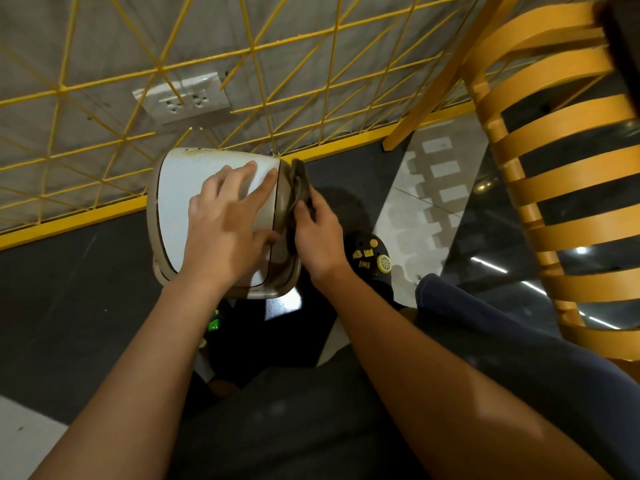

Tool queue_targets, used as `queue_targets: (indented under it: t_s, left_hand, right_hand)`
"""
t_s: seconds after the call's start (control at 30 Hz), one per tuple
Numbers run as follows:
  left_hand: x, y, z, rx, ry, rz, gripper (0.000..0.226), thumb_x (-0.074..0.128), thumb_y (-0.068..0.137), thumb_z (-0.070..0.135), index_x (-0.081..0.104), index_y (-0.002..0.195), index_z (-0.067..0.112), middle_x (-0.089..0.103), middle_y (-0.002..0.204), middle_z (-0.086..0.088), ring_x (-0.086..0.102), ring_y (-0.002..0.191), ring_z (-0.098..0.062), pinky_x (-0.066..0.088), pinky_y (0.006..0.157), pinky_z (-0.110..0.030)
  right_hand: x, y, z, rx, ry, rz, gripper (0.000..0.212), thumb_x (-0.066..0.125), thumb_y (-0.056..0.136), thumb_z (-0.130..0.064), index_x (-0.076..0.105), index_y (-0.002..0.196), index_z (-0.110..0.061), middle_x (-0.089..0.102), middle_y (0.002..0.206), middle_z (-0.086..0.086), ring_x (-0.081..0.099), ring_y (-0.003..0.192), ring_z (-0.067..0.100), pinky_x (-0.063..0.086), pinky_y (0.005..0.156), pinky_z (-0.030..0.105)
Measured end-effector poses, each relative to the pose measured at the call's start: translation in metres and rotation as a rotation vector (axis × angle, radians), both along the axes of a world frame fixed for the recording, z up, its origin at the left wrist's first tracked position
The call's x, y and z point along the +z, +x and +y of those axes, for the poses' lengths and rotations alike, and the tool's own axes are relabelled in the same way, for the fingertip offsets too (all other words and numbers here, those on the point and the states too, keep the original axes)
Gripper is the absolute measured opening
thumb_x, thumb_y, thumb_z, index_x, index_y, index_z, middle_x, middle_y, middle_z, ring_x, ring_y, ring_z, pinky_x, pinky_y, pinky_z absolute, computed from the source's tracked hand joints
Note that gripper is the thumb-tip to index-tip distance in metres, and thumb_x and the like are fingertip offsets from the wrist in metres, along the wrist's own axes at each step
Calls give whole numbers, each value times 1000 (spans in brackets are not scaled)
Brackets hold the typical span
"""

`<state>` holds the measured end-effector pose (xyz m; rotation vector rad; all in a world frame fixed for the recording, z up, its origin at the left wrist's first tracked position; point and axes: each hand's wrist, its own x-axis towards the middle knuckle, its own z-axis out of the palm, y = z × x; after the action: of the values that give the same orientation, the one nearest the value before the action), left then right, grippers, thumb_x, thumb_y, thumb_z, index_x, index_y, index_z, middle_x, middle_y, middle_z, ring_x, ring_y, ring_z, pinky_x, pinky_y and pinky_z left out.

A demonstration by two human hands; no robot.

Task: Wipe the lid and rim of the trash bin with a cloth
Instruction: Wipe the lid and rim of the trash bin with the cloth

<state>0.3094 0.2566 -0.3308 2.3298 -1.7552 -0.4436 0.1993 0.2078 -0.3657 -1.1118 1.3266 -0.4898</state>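
Your left forearm (pixel 138 375) and right forearm (pixel 433 375) reach down from the lower edge of the view to the trash bin (pixel 154 220), which stands on the dark floor against the yellow wire fence (pixel 242 53).

Left hand (pixel 225 223): it lies flat on the white lid (pixel 180 188) with the fingers straight and spread and the thumb at the lid's near edge. It steadies the lid and grasps nothing.

Right hand (pixel 318 237): its fingers are curled round a bunched dark cloth (pixel 299 183) and press it against the beige rim (pixel 281 202) on the bin's right side, just beside the left fingertips.

Step in hand, as judged from this position: wiping the right run of the rim.

- Press down evenly through your left palm so the lid does not tip or swing while the cloth drags.
- Draw the cloth along the rim in one direction, working it into the groove where the lid meets the rim, since dirt is likely to collect there.
- Refold the cloth to a fresh face if it loads up. It already looks dark, though whether that is its colour or soil cannot be told.
- Yellowish marks show along the lid's far edge (pixel 197 152) by the fence, so that strip probably needs a pass as well.
- Your left fingertips sit close to the cloth's path, so shift them inward before you sweep past.

Surroundings: a black clog (pixel 372 254) with yellow charms lies near your right wrist, a yellow slatted chair (pixel 554 168) stands at the right, and a wall socket (pixel 181 98) sits behind the fence.
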Motion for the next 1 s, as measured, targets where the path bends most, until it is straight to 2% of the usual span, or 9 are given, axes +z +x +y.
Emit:
queue_targets:
  t_s: [0.13, 0.3, 0.53, 0.6, 0.7, 0.77, 0.9, 1.0]
  left_hand:
    - [1, 2, -1, 16, -2, 2, 77, 76, 71, 26, 40, 139, 25, 36, 145, -8, 25, 133, -34, 29, 97, -51]
    - [0, 2, -2, 23, 5, -8, 78, 76, 71, 30, 37, 140, 26, 34, 146, -8, 24, 134, -34, 28, 97, -51]
    - [-2, 1, -1, 41, -25, 2, 78, 76, 71, 28, 40, 139, 25, 35, 145, -6, 24, 135, -32, 28, 96, -49]
    - [-3, 0, -1, 45, -31, 6, 79, 77, 69, 28, 40, 139, 25, 36, 145, -7, 25, 134, -32, 29, 96, -49]
    - [-3, 1, -1, 46, -24, -3, 80, 77, 70, 29, 39, 139, 25, 34, 146, -6, 25, 134, -31, 29, 96, -49]
    - [-2, 1, -1, 40, -24, -9, 80, 77, 70, 29, 38, 139, 25, 35, 145, -6, 25, 134, -31, 30, 96, -49]
    - [-2, 2, -1, 30, -20, -15, 79, 76, 71, 31, 38, 140, 24, 34, 146, -6, 25, 134, -31, 31, 96, -49]
    - [-2, 2, -1, 24, -34, -12, 79, 77, 70, 30, 40, 139, 23, 36, 145, -7, 27, 133, -32, 32, 95, -50]
  right_hand:
    - [-7, 13, -37, 9, 31, -28, 41, 43, 95, -16, 45, 136, -14, 56, 131, 12, 52, 121, 26, 41, 105, 45]
    - [-13, 23, -62, 41, 51, -28, 41, 45, 94, -16, 46, 134, -14, 57, 129, 10, 54, 118, 25, 43, 103, 46]
    - [-24, -8, -16, 20, 106, -8, 41, 48, 92, -21, 47, 133, -22, 59, 128, 8, 55, 114, 23, 44, 100, 42]
    - [-21, -15, 0, 0, 132, 5, 41, 49, 92, -20, 48, 133, -22, 59, 127, 7, 56, 115, 22, 46, 100, 43]
    - [-15, -26, 26, -14, 167, -4, 39, 51, 92, -17, 49, 131, -22, 62, 122, 8, 61, 108, 20, 52, 92, 40]
    - [-12, -33, 39, -22, 199, 10, 38, 56, 89, -15, 53, 127, -19, 64, 118, 8, 62, 105, 19, 52, 94, 39]
    - [-11, -50, 45, -285, 283, 20, 34, 65, 83, -10, 60, 116, -16, 65, 114, 11, 63, 104, 22, 51, 95, 41]
    - [-13, -53, 40, -265, 334, -7, 35, 64, 84, -8, 58, 117, -18, 65, 114, 13, 63, 104, 24, 51, 95, 42]
